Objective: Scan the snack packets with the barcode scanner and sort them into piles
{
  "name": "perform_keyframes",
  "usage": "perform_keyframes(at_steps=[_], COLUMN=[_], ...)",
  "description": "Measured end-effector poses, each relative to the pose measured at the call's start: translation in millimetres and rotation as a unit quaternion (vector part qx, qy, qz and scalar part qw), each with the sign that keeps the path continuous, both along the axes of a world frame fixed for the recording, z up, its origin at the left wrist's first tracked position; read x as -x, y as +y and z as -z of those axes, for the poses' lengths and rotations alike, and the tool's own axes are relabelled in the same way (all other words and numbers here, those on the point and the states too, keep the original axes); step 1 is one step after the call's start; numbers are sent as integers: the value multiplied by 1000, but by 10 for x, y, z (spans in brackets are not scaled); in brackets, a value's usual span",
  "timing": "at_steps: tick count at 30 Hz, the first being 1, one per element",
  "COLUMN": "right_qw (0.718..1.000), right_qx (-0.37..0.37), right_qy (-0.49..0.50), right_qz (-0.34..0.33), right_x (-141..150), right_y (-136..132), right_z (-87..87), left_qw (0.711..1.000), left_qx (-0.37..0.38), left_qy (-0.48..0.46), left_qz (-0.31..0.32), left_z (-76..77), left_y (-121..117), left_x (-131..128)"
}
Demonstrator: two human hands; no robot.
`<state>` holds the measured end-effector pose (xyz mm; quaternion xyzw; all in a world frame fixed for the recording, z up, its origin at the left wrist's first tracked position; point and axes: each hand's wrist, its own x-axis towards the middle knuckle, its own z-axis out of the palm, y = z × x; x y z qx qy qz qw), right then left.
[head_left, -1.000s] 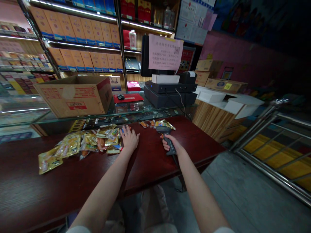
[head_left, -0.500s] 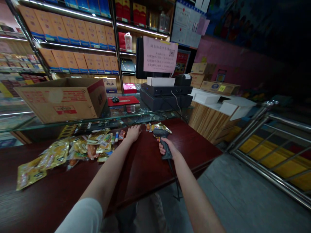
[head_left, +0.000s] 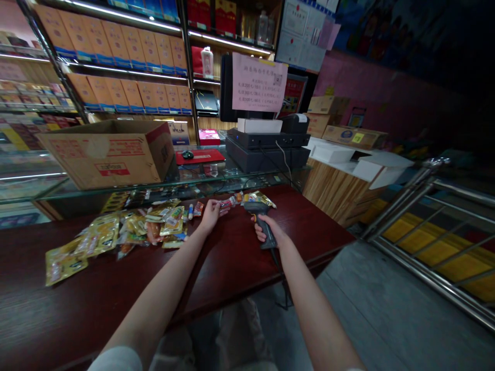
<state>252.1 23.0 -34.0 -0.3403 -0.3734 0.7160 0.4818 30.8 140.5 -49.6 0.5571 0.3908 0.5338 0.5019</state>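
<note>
My left hand (head_left: pixel 211 215) pinches one end of a small, shiny red-and-silver snack packet (head_left: pixel 227 202) just above the dark red table (head_left: pixel 228 268). In my right hand (head_left: pixel 269 231) is a grey barcode scanner (head_left: pixel 258 208), gripped by its handle with its head pointing left, toward the packet. A cable hangs from the scanner's handle over the table edge. Beyond the scanner lie a few small packets (head_left: pixel 256 198). Left of my left hand are a small red packet (head_left: pixel 198 208), a blue-and-white tube (head_left: pixel 191 211) and a heap of yellow snack packets (head_left: pixel 170 220).
An open cardboard box (head_left: pixel 104 154) stands on the glass counter at left. Behind the table are a mouse (head_left: pixel 187 154) on a red mat, a monitor with a pink notice (head_left: pixel 259 82), and a cash drawer (head_left: pixel 266 157). A metal railing (head_left: pixel 436 206) runs along the right.
My left hand, formerly lying on the table, now holds the small packet up near the scanner. My right hand keeps its grip on the scanner. The view has shifted slightly.
</note>
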Motion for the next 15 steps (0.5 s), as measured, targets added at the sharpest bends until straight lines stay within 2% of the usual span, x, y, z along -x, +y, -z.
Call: perform_keyframes(at_steps=[3, 11, 15], right_qw=[1000, 999, 999], right_qx=[-3, -3, -4], right_qy=[-7, -6, -13], right_qz=[5, 38, 39], right_x=[11, 21, 16], right_y=[-16, 10, 12], right_z=[1, 72, 76], left_qw=[995, 988, 987], left_qx=[29, 71, 68], left_qy=[-88, -108, -117], left_qz=[42, 79, 86], left_z=[48, 37, 53], left_y=[-103, -134, -122], left_x=[61, 95, 89])
